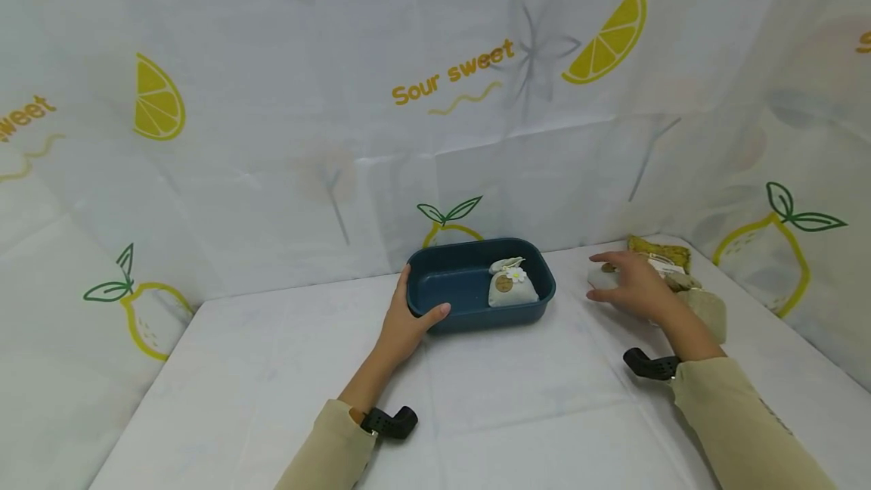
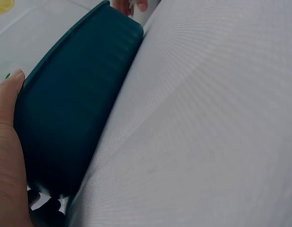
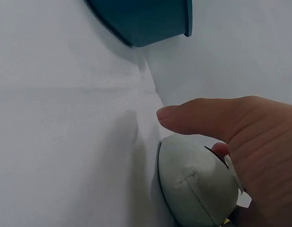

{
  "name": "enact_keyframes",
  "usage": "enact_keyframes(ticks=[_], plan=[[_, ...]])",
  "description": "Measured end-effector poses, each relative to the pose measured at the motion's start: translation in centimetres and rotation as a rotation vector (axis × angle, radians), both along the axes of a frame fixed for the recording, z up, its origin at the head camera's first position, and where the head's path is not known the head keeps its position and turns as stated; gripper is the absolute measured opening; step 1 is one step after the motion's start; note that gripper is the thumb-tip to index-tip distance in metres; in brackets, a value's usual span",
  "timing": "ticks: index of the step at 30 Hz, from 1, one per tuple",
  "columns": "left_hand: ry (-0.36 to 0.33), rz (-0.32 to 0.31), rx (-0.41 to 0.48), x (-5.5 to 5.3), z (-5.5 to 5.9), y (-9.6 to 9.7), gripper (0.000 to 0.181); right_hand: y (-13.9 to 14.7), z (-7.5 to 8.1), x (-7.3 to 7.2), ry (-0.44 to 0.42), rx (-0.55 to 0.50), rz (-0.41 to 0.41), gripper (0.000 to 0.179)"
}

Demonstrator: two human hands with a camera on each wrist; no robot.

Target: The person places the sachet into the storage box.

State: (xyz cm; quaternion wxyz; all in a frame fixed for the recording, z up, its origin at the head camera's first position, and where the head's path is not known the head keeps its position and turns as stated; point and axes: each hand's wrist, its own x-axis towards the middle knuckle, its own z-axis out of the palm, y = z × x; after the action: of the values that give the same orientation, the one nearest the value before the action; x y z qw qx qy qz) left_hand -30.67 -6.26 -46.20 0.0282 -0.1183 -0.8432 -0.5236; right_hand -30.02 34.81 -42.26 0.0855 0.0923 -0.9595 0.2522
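Blue round-cornered tray (image 1: 486, 318), plump pouch (image 1: 513, 296)

- Decent lane of tablecloth (image 1: 568, 289) between the blue tub (image 1: 486, 317) and right hand (image 1: 633, 286)
- Tub's left half has room from above; flower-trimmed sachet (image 1: 512, 293) takes up the right
- Left hand (image 1: 401, 324) blocks its left end
- Yellowish packet (image 1: 663, 252) and beige pouch (image 1: 708, 312) crowd the right side

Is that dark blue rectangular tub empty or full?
Neither: the dark blue rectangular tub holds one small pale fabric pouch toward its right end, with bare floor visible beside it.
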Motion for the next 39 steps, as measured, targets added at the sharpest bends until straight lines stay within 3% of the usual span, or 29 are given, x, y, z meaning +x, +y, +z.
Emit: enact_keyframes(ticks=[4,8,12,18,28,35,39], plan=[[0.001,0.0,0.0,0.0,0.0,0.0,0.109,0.1,0.3,0.2,-0.01,0.023,0.089,0.07],[0.008,-0.003,0.002,-0.1,0.0,-0.1,0.109,0.4,0.9,0.7,-0.072,0.022,0.138,0.083],[0.014,-0.003,0.001,-0.2,-0.1,-0.1,0.108,0.3,1.5,0.9,-0.096,0.012,0.103,0.089],[0.006,-0.001,-0.008,-0.2,-0.2,-0.1,0.108,-0.9,1.1,0.6,-0.055,-0.021,0.093,0.079],[0.004,0.002,-0.007,-0.1,-0.3,-0.1,0.107,-2.2,-0.6,-0.6,0.05,0.018,0.064,0.086],[0.005,-0.002,-0.008,0.0,-0.3,-0.1,0.107,-1.7,-1.8,-0.4,0.026,-0.046,0.067,0.101],[0.006,-0.007,-0.008,0.0,-0.1,-0.1,0.107,-1.4,-2.3,-0.3,0.057,-0.055,0.081,0.096]])
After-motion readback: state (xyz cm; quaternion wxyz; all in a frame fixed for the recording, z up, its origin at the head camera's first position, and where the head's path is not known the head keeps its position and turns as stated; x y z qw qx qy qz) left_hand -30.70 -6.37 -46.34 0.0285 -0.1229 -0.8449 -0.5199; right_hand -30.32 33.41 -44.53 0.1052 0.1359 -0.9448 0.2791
